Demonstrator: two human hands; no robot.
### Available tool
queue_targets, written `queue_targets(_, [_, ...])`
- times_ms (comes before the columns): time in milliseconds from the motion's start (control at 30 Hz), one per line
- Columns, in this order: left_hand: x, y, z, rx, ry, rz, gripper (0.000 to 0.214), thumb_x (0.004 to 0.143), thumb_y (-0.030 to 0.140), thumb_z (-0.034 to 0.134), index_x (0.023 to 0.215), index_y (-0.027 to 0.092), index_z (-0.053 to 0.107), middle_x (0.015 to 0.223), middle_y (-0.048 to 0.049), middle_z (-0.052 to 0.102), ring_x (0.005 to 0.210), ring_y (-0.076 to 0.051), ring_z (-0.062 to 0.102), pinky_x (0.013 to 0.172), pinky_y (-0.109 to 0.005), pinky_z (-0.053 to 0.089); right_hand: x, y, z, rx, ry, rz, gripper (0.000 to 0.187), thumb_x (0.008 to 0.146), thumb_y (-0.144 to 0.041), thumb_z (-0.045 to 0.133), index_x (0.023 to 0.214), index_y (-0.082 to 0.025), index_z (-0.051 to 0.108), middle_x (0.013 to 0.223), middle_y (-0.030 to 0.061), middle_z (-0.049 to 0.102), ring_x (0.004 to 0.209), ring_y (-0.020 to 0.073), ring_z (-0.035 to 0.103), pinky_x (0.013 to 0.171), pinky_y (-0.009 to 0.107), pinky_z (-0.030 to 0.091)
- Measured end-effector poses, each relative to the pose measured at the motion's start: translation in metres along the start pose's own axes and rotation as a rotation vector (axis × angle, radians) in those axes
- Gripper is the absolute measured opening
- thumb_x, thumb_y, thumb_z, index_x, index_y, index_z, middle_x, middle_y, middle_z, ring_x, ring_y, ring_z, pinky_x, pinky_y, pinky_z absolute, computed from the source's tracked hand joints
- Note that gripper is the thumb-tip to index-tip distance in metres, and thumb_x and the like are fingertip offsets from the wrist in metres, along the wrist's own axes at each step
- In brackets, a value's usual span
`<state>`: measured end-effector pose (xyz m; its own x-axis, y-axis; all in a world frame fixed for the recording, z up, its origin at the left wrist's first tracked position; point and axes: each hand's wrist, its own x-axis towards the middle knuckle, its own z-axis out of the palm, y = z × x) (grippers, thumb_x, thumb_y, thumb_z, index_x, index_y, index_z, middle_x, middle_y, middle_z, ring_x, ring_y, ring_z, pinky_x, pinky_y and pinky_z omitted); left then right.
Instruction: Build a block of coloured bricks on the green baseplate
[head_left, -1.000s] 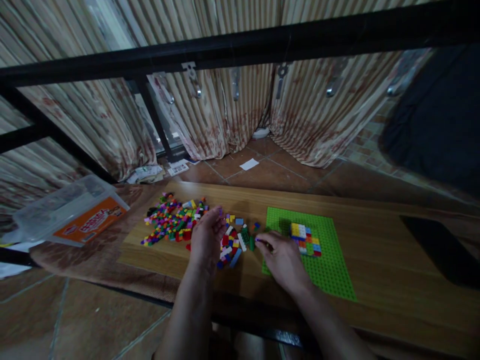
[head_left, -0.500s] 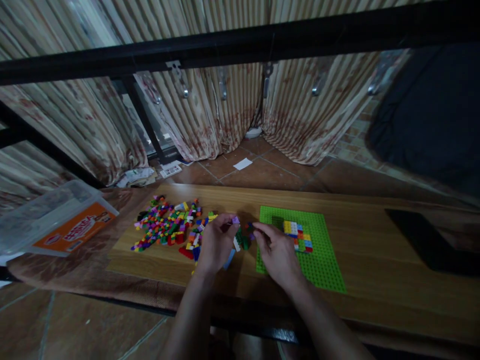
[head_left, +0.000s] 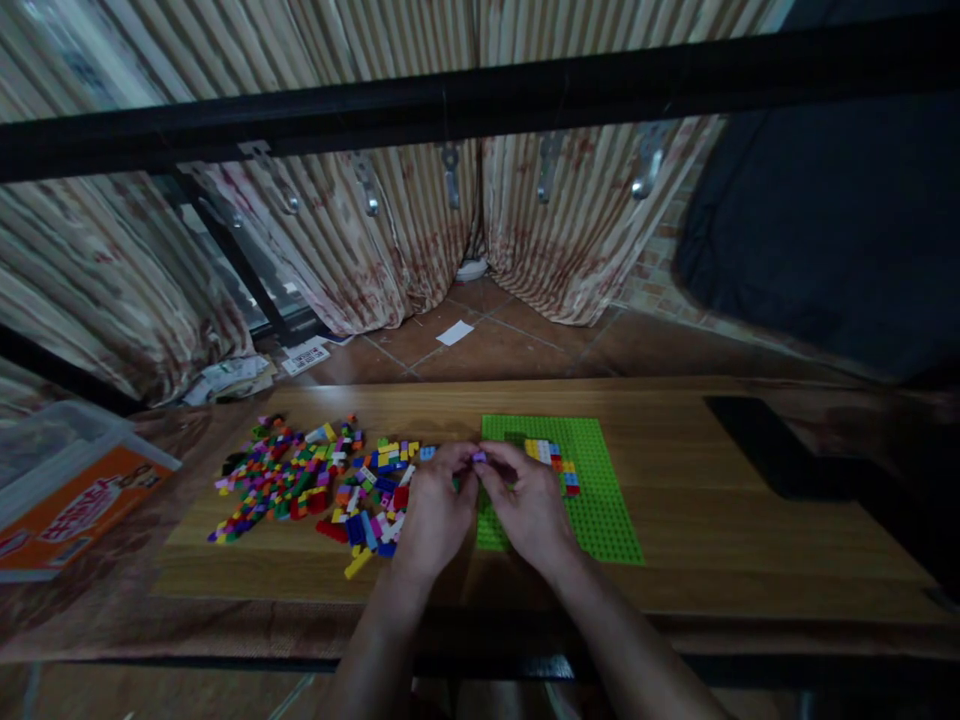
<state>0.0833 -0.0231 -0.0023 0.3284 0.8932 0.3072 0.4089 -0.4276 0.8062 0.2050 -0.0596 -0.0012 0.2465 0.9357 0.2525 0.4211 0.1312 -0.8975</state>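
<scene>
My left hand (head_left: 433,505) and my right hand (head_left: 525,502) meet fingertip to fingertip above the wooden board (head_left: 675,540), both pinched on a small purple brick (head_left: 478,457). A green baseplate (head_left: 600,500) lies just right of the hands, its left part hidden under my right hand. A small block of yellow, red and blue bricks (head_left: 553,460) is built on the baseplate beyond my right fingers. A heap of loose coloured bricks (head_left: 300,475) is spread on the board to the left of my left hand.
A clear plastic box with an orange label (head_left: 60,495) sits at the far left. A dark flat object (head_left: 772,455) lies on the board at the right. A black metal bar (head_left: 480,95) crosses overhead, with striped curtains and tiled floor behind.
The two hands have closed together from apart, and both now pinch the purple brick. The view has shifted, so everything on the board sits further left.
</scene>
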Motion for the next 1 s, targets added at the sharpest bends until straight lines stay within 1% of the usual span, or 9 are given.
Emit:
queue_targets(133, [0.001,0.003,0.004,-0.041,0.013,-0.017,0.022,0.082,0.012,0.054,0.101,0.021,0.063,0.095,-0.0027,0.070,0.087,-0.016,0.067,0.082,-0.028,0.052,0.001,0.001,-0.009,-0.051,-0.015,-0.035,0.022,0.087,-0.022,0.054,0.104,-0.024,0.067,0.097,0.0021,0.074,0.087,0.0163,0.069,0.080,0.030,0.053])
queue_targets(300, [0.001,0.007,0.007,-0.132,0.032,-0.074,0.023,0.082,0.016,0.058,0.104,0.021,0.063,0.098,-0.0040,0.071,0.088,-0.017,0.068,0.084,-0.031,0.053,0.002,0.007,-0.017,-0.088,-0.069,-0.054,0.024,0.089,-0.022,0.052,0.109,-0.025,0.066,0.102,0.0028,0.074,0.094,0.0173,0.069,0.086,0.032,0.052])
queue_targets(400, [0.001,0.008,0.008,-0.139,0.028,-0.063,0.026,0.083,0.014,0.057,0.107,0.022,0.062,0.102,-0.0045,0.071,0.091,-0.017,0.068,0.086,-0.031,0.053,0.003,0.007,-0.019,-0.085,-0.094,-0.071,0.025,0.089,-0.021,0.051,0.110,-0.025,0.065,0.102,0.0027,0.073,0.095,0.0172,0.068,0.088,0.032,0.052])
queue_targets(500, [-0.001,0.009,0.007,-0.115,0.015,-0.044,0.032,0.084,0.013,0.054,0.115,0.022,0.059,0.107,-0.0051,0.070,0.096,-0.017,0.067,0.088,-0.031,0.053,0.002,0.007,-0.019,-0.077,-0.106,-0.081,0.026,0.089,-0.019,0.050,0.109,-0.026,0.065,0.102,0.0022,0.073,0.095,0.0166,0.068,0.087,0.032,0.052])
queue_targets(633, [0.001,0.001,-0.002,0.005,0.024,-0.057,0.038,0.085,0.010,0.048,0.120,0.021,0.057,0.108,-0.0066,0.070,0.099,-0.018,0.067,0.090,-0.032,0.051,0.001,0.011,-0.016,-0.103,-0.085,-0.064,0.024,0.088,-0.020,0.051,0.106,-0.024,0.065,0.102,0.0029,0.073,0.094,0.0174,0.068,0.087,0.033,0.051])
queue_targets(733, [0.006,-0.013,-0.018,0.209,0.081,-0.178,0.037,0.084,0.009,0.047,0.117,0.017,0.060,0.108,-0.0112,0.070,0.097,-0.022,0.067,0.090,-0.036,0.051,0.000,0.013,-0.013,-0.118,-0.055,-0.068,0.022,0.088,-0.023,0.052,0.105,-0.024,0.065,0.101,0.0032,0.073,0.092,0.0179,0.068,0.085,0.033,0.052])
queue_targets(833, [0.012,-0.025,-0.033,0.392,0.094,-0.274,0.037,0.081,0.006,0.046,0.112,0.015,0.063,0.110,-0.0140,0.069,0.101,-0.025,0.066,0.092,-0.039,0.049,0.000,0.010,-0.013,-0.142,-0.024,-0.103,0.020,0.089,-0.026,0.051,0.102,-0.023,0.066,0.097,0.0039,0.072,0.087,0.0179,0.067,0.081,0.032,0.052])
queue_targets(933, [0.015,-0.027,-0.037,0.437,0.090,-0.272,0.035,0.079,0.006,0.049,0.109,0.016,0.065,0.110,-0.0132,0.069,0.102,-0.026,0.065,0.094,-0.039,0.047,0.004,0.010,-0.024,-0.178,0.009,-0.128,0.021,0.090,-0.029,0.051,0.101,-0.023,0.067,0.095,0.0053,0.069,0.084,0.0182,0.065,0.076,0.032,0.052])
queue_targets(1000, [0.015,-0.023,-0.032,0.387,0.074,-0.233,0.034,0.079,0.007,0.049,0.107,0.015,0.066,0.106,-0.0139,0.069,0.099,-0.026,0.065,0.093,-0.040,0.047,0.010,0.017,-0.040,-0.196,0.049,-0.100,0.022,0.089,-0.032,0.052,0.101,-0.023,0.068,0.097,0.0057,0.068,0.082,0.0181,0.064,0.074,0.032,0.051])
